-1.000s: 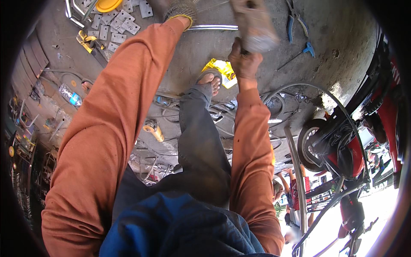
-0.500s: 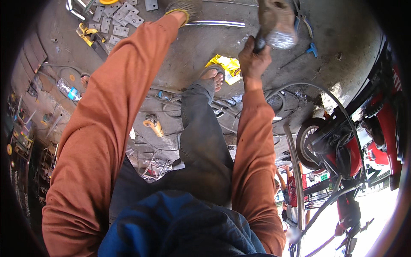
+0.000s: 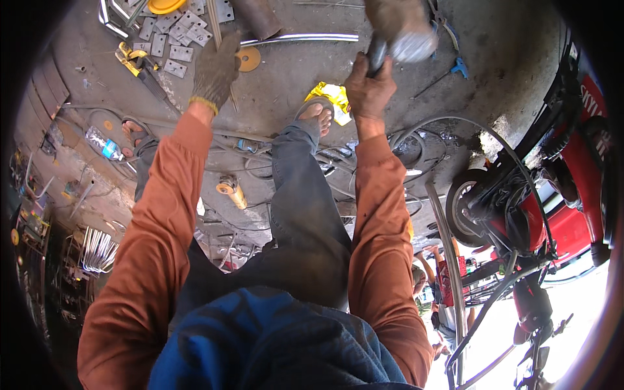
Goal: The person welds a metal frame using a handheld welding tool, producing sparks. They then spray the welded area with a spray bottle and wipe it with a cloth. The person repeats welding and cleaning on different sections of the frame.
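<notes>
My left hand (image 3: 218, 75), in a dark knitted glove with a yellow cuff, is closed around a thin metal bar (image 3: 212, 18) whose ends stick out above and below the fist. Beside it on the floor are a tan disc (image 3: 249, 59), a brown metal pipe (image 3: 259, 21) and a shiny metal rod (image 3: 305, 38). Farther right, my bare right hand (image 3: 370, 91) grips the dark handle of a hammer (image 3: 409, 44). Its big, worn metal head is raised above the floor and slightly blurred.
Flat metal plates with holes (image 3: 188, 29) lie far left, near a yellow-and-black tool (image 3: 136, 62). A yellow wrapper (image 3: 333, 97) is by my foot. Cables (image 3: 416, 146) snake across the floor. A yellow cylindrical tool (image 3: 232, 192), a plastic bottle (image 3: 104, 144) and a red motorcycle (image 3: 530, 227) are nearby.
My left hand has come nearer and to the left, and the bar in it now shows. The pipe and tan disc have come into sight. My right hand has shifted slightly left with the hammer.
</notes>
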The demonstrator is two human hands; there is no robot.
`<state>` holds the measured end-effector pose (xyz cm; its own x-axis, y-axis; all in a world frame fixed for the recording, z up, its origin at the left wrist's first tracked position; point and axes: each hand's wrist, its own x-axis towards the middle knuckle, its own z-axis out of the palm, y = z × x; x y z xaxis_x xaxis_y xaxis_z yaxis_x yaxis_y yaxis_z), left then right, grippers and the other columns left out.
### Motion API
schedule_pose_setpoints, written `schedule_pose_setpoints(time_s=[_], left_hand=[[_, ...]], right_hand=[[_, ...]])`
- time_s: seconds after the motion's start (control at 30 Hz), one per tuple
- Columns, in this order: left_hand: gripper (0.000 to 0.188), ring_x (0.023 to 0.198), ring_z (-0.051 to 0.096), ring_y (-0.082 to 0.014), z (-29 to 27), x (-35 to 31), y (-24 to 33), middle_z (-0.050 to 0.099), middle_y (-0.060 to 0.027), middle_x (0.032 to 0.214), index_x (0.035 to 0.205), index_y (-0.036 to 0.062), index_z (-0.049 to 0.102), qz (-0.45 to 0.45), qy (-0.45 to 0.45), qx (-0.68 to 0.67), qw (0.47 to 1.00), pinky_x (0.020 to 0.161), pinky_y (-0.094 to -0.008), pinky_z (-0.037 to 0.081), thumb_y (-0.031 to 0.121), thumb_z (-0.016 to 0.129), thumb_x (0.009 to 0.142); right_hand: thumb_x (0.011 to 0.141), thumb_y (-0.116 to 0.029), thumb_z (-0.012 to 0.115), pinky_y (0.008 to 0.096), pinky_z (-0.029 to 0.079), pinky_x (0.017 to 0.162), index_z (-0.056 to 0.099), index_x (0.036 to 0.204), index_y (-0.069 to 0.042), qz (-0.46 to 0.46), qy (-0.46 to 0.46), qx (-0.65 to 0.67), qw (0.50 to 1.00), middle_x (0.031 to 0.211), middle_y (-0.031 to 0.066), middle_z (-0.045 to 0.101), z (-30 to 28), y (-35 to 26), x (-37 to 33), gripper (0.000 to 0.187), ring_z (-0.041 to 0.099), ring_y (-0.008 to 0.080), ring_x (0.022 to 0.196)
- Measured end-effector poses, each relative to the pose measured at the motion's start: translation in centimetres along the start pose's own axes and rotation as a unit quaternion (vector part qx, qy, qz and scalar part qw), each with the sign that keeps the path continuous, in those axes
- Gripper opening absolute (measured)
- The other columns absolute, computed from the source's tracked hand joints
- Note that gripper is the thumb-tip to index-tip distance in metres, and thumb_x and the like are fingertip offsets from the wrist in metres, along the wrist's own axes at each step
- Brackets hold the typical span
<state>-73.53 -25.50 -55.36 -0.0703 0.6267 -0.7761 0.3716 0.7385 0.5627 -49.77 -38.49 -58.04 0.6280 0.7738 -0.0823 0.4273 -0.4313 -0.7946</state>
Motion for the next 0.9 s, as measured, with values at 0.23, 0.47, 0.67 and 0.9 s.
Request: schedule_pose_setpoints(time_s=[0.23,0.47,0.67,0.9], left_hand=[[0.032,0.056,0.044,-0.0038,-1.0,-3.8,0.5,0.054,0.0030,0.078,0.117,0.0041,0.069,-0.029,-0.045,-0.045,0.998,0.046,-0.0219,0.034,0.029,0.065,0.097],[0.034,0.060,0.050,-0.0067,-1.1,0.6,2.5,0.059,0.0013,0.076,0.118,0.0033,0.071,0.091,-0.006,-0.017,0.996,0.053,-0.0258,0.040,0.030,0.067,0.096],[0.037,0.060,0.050,-0.0058,-2.2,1.6,2.9,0.062,0.0002,0.083,0.122,0.0025,0.068,0.052,0.017,-0.066,0.996,0.052,-0.0248,0.040,0.029,0.065,0.096],[0.035,0.055,0.044,-0.0024,-2.3,-0.6,2.0,0.061,0.0012,0.090,0.123,0.0028,0.066,-0.011,0.009,-0.077,0.997,0.045,-0.0205,0.033,0.026,0.065,0.096]], right_hand=[[0.092,-0.046,0.068,0.0547,0.052,0.067,0.065,0.091,-0.003,0.081,-0.225,-0.235,0.942,0.078,0.0272,0.068,3.4,2.3,1.2,0.043,0.068,0.0491,0.075],[0.098,-0.041,0.063,0.0504,0.049,0.061,0.062,0.091,0.001,0.058,-0.106,-0.101,0.988,0.072,0.0249,0.064,0.6,-3.4,-1.3,0.043,0.065,0.0459,0.066],[0.100,-0.033,0.064,0.0393,0.047,0.053,0.055,0.087,-0.002,-0.015,0.005,-0.049,0.999,0.061,0.0159,0.058,-1.5,-5.9,3.3,0.035,0.063,0.0297,0.052],[0.097,-0.036,0.067,0.0443,0.052,0.059,0.058,0.093,-0.002,-0.032,0.045,-0.082,0.995,0.069,0.0194,0.067,3.5,-1.3,9.0,0.035,0.068,0.0401,0.062]])
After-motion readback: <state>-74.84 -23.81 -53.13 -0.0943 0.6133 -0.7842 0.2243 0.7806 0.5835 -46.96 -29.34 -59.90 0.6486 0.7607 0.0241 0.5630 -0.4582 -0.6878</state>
